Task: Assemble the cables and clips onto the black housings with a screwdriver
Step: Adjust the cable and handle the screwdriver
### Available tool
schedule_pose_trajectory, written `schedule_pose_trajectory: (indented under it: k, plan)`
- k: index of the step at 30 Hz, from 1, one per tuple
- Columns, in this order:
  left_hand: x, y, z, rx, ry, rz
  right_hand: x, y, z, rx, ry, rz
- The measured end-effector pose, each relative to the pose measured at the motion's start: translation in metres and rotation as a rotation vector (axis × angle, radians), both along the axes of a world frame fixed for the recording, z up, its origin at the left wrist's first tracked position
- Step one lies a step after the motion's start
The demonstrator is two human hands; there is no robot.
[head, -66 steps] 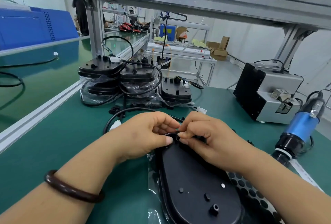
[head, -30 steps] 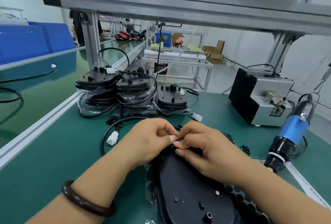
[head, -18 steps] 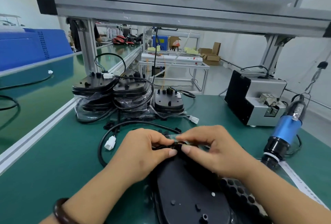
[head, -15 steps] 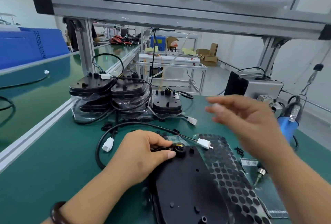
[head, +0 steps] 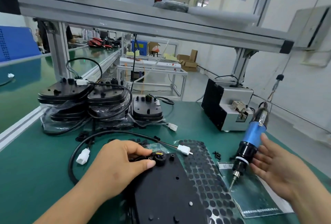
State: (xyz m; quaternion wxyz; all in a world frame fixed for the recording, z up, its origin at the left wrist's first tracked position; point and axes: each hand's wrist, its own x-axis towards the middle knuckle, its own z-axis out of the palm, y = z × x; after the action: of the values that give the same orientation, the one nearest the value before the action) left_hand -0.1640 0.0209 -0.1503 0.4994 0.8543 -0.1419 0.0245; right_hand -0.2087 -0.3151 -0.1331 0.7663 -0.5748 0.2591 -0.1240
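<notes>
A black housing (head: 166,188) lies in front of me on the green table. My left hand (head: 118,164) pinches a black grommet clip (head: 158,157) with coloured wires against the housing's far end. From there a black cable (head: 114,133) loops left and ends in a white connector (head: 83,155). A second white connector (head: 184,149) lies just right of the clip. A blue electric screwdriver (head: 250,141) hangs tip-down to the right. My right hand (head: 279,168) is spread behind its black collar, fingers straight, at most touching it.
Stacks of finished black housings (head: 86,102) with cables stand at the back left. A sheet of black dot pads (head: 204,175) lies right of the housing. A grey screw feeder (head: 225,109) stands at the back right, and small black clips (head: 217,155) lie near the screwdriver tip.
My right hand has left the clip, swung right and arrived at the hanging screwdriver. My left hand stays pinching the clip on the housing. The view tilted up.
</notes>
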Motion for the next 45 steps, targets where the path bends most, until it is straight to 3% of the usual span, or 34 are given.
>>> schedule_pose_trajectory:
  k: [6, 11, 18, 20, 34, 45]
  plan:
    - [-0.001, 0.000, 0.001, 0.004, 0.016, 0.003, 0.015, 0.000, 0.006, 0.141, 0.000, 0.154]
    - [-0.002, 0.000, 0.002, 0.004, 0.026, -0.004, 0.022, 0.002, 0.010, 0.110, -0.255, 0.092]
    - [-0.002, 0.000, 0.002, 0.014, 0.037, 0.014, 0.032, 0.039, 0.054, 0.660, -0.624, 0.207]
    - [-0.002, 0.000, 0.002, 0.018, 0.036, 0.017, 0.034, 0.061, 0.063, 0.707, -0.690, 0.201]
    - [-0.003, -0.001, 0.003, 0.005, 0.044, 0.009, 0.055, 0.185, 0.070, 0.200, -0.673, 0.557]
    - [-0.001, 0.000, 0.000, 0.015, 0.010, 0.001, 0.050, 0.176, 0.083, 0.076, -0.688, 0.818]
